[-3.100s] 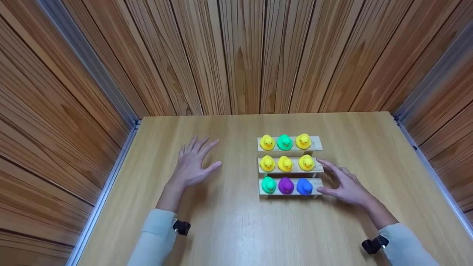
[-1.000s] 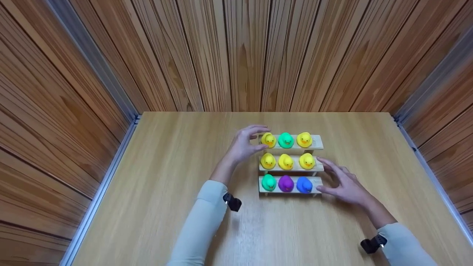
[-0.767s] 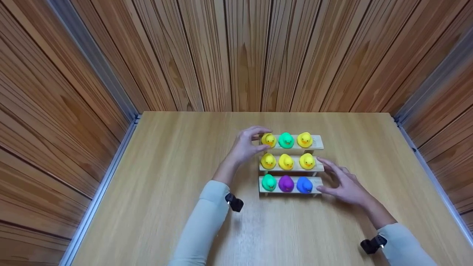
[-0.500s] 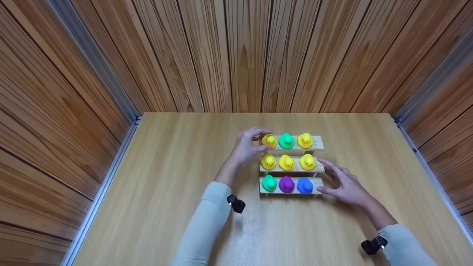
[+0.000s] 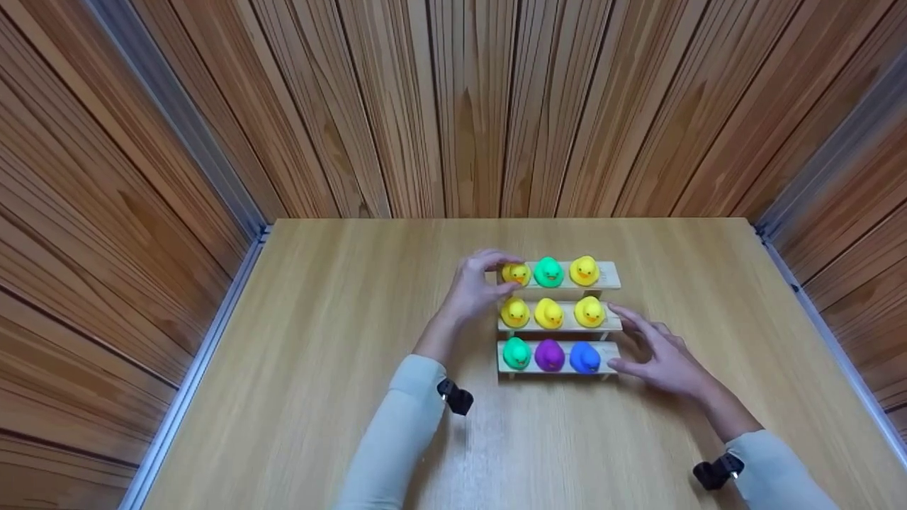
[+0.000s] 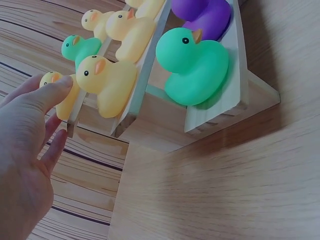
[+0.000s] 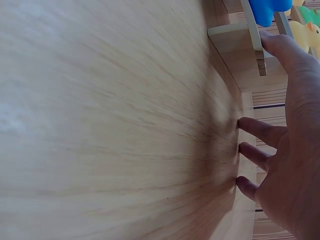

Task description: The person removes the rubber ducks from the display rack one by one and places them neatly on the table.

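A three-tier wooden stand (image 5: 608, 275) holds rows of rubber ducks. My left hand (image 5: 476, 285) pinches the yellow duck (image 5: 517, 273) at the left end of the back tier. In the left wrist view, the thumb lies across this yellow duck (image 6: 67, 102), with fingers behind it; the duck's underside is partly hidden. My right hand (image 5: 669, 359) rests at the stand's right end, its fingers loosely spread. The right wrist view shows the thumb at the front shelf's end, beside the blue duck (image 7: 268, 10), with the other fingertips near the tabletop.
The back tier also bears a green duck (image 5: 548, 272) and a yellow one (image 5: 584, 270). Three yellow ducks fill the middle tier; green (image 5: 516, 353), purple (image 5: 550, 355) and blue ones stand in front. Wood-panelled walls (image 5: 468, 106) surround the table (image 5: 319, 297).
From open at the left, my left hand has come right to the back tier, and its thumb and fingers have closed on the left yellow duck. The right hand has stayed put.
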Demonstrator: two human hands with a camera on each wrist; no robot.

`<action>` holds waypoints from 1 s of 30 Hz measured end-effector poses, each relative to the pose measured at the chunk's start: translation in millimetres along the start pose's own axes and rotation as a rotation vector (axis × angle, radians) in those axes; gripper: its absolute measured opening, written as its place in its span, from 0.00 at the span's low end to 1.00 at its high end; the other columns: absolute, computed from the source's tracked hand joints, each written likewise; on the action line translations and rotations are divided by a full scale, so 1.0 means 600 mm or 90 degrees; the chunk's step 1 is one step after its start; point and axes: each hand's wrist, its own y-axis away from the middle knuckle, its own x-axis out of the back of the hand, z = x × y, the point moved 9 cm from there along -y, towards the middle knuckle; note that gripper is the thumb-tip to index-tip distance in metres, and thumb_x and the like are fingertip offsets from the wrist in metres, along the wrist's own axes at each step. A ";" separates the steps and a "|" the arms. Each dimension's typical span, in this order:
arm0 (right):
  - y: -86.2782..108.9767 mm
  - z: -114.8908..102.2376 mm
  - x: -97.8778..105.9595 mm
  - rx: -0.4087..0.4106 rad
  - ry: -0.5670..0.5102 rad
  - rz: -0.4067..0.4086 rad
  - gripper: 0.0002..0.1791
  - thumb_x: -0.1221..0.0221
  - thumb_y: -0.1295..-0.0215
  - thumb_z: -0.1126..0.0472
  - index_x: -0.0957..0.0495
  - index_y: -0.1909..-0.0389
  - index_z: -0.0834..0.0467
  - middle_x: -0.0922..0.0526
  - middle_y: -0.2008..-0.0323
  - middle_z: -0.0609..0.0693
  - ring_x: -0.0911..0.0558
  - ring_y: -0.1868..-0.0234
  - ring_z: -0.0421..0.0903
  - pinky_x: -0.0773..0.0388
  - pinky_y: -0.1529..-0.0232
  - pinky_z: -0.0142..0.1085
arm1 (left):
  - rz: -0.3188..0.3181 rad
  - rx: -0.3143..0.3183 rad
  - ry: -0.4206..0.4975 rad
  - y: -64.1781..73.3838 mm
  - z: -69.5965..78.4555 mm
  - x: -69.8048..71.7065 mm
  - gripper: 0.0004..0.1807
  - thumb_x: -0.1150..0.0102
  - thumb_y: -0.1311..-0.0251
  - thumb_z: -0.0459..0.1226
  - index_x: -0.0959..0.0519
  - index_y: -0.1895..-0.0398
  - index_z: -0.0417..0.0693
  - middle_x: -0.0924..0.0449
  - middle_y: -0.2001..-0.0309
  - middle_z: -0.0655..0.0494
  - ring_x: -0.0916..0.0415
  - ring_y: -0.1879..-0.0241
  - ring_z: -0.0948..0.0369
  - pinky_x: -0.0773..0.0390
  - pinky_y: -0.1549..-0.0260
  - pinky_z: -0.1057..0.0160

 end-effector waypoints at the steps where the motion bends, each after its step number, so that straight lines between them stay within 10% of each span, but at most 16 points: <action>1: 0.000 0.000 0.000 0.001 0.002 0.000 0.52 0.28 0.26 0.41 0.47 0.09 0.32 0.32 0.15 0.69 0.39 0.16 0.77 0.48 0.27 0.82 | 0.001 0.000 0.002 0.001 -0.001 0.000 0.20 0.24 0.29 0.32 0.12 0.35 0.48 0.10 0.36 0.49 0.16 0.33 0.51 0.15 0.28 0.53; 30: 0.000 0.002 -0.001 -0.017 0.014 -0.001 0.52 0.28 0.26 0.39 0.48 0.09 0.31 0.32 0.15 0.69 0.38 0.17 0.76 0.43 0.28 0.84 | 0.030 -0.014 0.013 0.003 0.003 0.016 0.21 0.24 0.30 0.30 0.13 0.35 0.44 0.11 0.35 0.45 0.14 0.32 0.46 0.14 0.28 0.47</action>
